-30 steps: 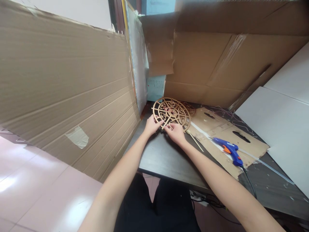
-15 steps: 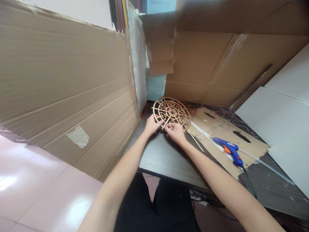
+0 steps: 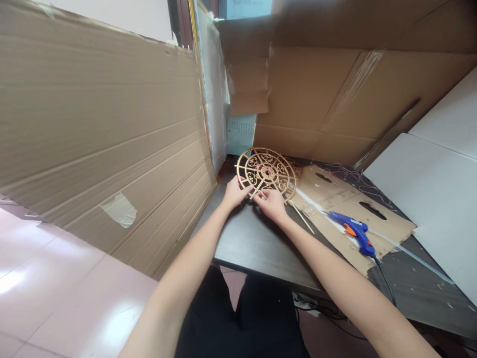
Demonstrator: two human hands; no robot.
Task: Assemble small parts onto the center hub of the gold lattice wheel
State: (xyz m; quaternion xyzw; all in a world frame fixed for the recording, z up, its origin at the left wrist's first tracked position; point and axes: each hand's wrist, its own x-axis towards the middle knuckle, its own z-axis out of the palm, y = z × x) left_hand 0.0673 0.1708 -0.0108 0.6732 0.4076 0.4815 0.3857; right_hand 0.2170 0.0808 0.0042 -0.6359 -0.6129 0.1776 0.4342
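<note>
A round golden openwork disc (image 3: 267,170) is held tilted over the far left corner of a dark table (image 3: 253,243). My left hand (image 3: 234,193) pinches its lower left rim. My right hand (image 3: 272,204) grips the lower edge near the middle, fingers closed on it. A thin wooden stick (image 3: 301,218) lies on the table just right of my right hand. Another disc of the same kind peeks out behind the held one.
A blue and orange glue gun (image 3: 356,231) lies on a flat cardboard sheet (image 3: 335,199) to the right, its cord running off the front edge. Large cardboard panels (image 3: 104,139) stand at left and behind. White boards (image 3: 436,194) lean at right.
The disc has tipped up slightly, its far rim a little higher. Both hands stay at its lower edge.
</note>
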